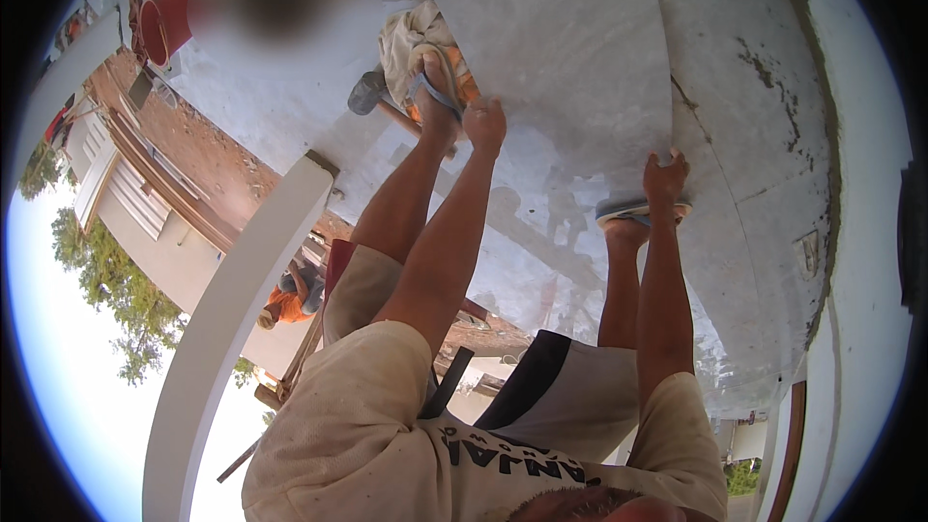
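My left hand (483, 121) grips the near edge of a large glossy grey tile (561, 39), its fingers curled at the corner. My right hand (665, 172) holds the other near corner with bent fingers. A crumpled cream cloth (402, 31) with orange patches lies beside the tile, under or against my sandalled left foot (435, 92). A black-headed mallet (367, 92) with a wooden handle rests just left of that foot, partly hidden by my leg. My right foot (623, 217) is beside my right wrist on the reflective floor.
A red bucket (162, 31) stands at upper left. A white post or beam (232, 300) crosses the left side, beyond which a person in orange (290, 300) crouches near bare earth (208, 145). A white wall (860, 232) with a rough mortar line borders the right.
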`<state>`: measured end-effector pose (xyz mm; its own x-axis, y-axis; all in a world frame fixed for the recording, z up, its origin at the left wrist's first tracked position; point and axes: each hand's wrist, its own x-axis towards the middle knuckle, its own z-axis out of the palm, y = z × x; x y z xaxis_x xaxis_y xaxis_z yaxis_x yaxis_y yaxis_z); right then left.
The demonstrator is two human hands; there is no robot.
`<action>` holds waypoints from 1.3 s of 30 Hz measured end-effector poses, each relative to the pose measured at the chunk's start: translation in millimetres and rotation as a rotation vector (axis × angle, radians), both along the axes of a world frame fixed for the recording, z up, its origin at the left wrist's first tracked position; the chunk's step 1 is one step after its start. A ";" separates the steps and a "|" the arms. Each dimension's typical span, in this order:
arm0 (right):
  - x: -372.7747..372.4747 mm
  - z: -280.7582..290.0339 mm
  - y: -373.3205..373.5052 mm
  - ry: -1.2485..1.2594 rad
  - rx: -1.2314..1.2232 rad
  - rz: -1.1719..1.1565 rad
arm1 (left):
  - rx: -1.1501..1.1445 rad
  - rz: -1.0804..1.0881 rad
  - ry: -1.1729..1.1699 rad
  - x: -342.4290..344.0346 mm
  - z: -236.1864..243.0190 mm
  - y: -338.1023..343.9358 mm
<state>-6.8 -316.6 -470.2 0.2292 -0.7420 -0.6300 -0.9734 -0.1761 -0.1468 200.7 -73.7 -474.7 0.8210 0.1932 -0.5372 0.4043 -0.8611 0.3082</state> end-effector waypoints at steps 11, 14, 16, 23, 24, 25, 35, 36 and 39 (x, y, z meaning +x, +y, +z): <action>-11.5 -14.3 79.4 -0.125 0.371 -1.306 | 0.029 -0.817 -0.607 217.3 -20.4 -73.2; 8.8 -11.9 90.5 -0.113 0.336 -1.417 | 0.280 -1.032 -0.358 288.9 -62.4 -84.3; 22.9 -13.1 96.2 -0.099 0.309 -1.442 | 0.212 -1.156 -0.437 343.4 -95.9 -62.0; 27.1 -15.7 102.4 -0.051 0.269 -1.524 | 0.149 -0.941 -0.038 344.6 -23.2 -113.8; 27.2 -15.7 104.2 -0.063 0.257 -1.525 | 0.167 -1.000 -0.063 354.4 -27.8 -105.5; 28.0 -16.3 105.3 -0.075 0.245 -1.525 | 0.185 -1.060 -0.087 366.5 -37.9 -89.9; 2.1 -17.9 120.1 -0.387 0.360 -1.703 | 0.055 -1.031 0.017 359.2 43.6 -111.7; 1.7 -12.9 119.0 -0.441 0.397 -1.701 | 0.031 -1.026 0.000 359.1 51.8 -112.1; 9.6 6.1 113.9 -0.486 0.460 -1.726 | -0.048 -1.005 -0.041 353.0 74.7 -115.0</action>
<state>2.8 -202.6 -464.1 -0.3029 -0.1312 -0.9439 0.1302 0.9755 -0.1774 553.7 -188.8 -400.0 0.6092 -0.6204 -0.4940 -0.5143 -0.7832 0.3494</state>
